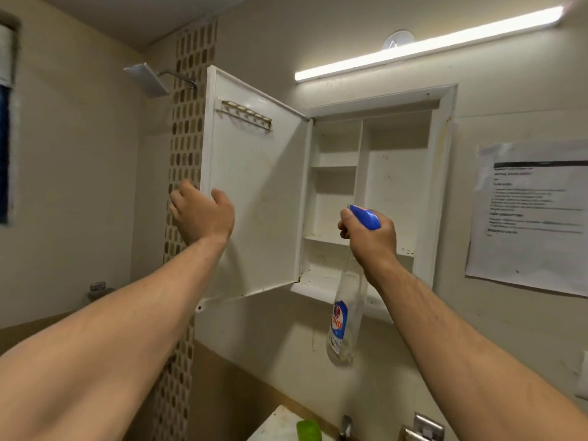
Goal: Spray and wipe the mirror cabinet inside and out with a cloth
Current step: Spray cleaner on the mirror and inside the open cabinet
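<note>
The white mirror cabinet (445, 173) on the wall stands wide open, its shelves bare and speckled with dirt. Its door (254, 192) swings out to the left, inner side facing me, with a small rack near the top. My left hand (202, 214) grips the door's outer edge, fingers curled behind it and thumb on the inner face. My right hand (370, 240) holds a clear spray bottle (345, 319) by its blue trigger head, nozzle pointing at the cabinet's left shelves. No cloth is in view.
A lit tube light (426, 46) runs above the cabinet. A printed paper notice (531, 214) hangs on the wall to the right. A shower head (148, 79) and a mosaic tile strip (187, 148) are at left. A green object (308, 431) and taps sit at the sink below.
</note>
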Tool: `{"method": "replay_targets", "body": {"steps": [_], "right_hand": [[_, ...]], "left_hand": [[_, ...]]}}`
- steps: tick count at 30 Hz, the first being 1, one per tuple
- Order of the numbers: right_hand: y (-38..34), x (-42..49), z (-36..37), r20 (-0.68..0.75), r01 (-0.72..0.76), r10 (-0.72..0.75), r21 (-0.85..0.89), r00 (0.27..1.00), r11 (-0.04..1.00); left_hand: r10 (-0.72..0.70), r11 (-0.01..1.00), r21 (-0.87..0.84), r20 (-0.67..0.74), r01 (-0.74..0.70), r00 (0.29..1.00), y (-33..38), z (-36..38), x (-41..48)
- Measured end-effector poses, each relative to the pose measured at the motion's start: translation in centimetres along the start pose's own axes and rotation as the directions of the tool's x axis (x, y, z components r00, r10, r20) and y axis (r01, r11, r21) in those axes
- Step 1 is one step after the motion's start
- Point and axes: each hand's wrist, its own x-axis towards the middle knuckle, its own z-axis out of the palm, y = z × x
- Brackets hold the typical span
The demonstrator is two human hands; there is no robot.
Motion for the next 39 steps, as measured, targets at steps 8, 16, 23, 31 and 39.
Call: {"method": "replay_targets", "body": {"steps": [8, 16, 23, 31, 39], "right_hand": [[-0.8, -0.8, -8.0, -0.196, 0.006, -0.005, 0.004, 0.981, 1.0], [0.8, -2.7, -15.9, -0.349, 0.019, -0.081, -0.176, 0.934, 0.984], [4.4, -2.4, -16.6, -0.216, -0.018, -0.017, -0.159, 0.976, 0.987], [7.5, -1.4, -15.8, -0.16, -0.054, 0.025, -0.177, 0.987, 0.983], [8.8, -1.8, -14.5, -0.15, -0.101, 0.076, -0.168, 0.986, 0.981]], "left_hand": [[0.45, 0.892, -0.079, 0.053, -0.445, 0.892, 8.1, 4.3, -11.1], [0.598, 0.766, -0.021, 0.388, -0.642, 0.701, 14.3, 14.3, -21.4], [0.633, 0.652, 0.011, 0.543, -0.758, 0.552, 12.5, 18.4, -23.2], [0.634, 0.521, 0.085, 0.628, -0.849, 0.452, 11.5, 19.6, -23.1], [0.618, 0.492, 0.095, 0.662, -0.865, 0.425, 11.6, 19.5, -22.5]]}}
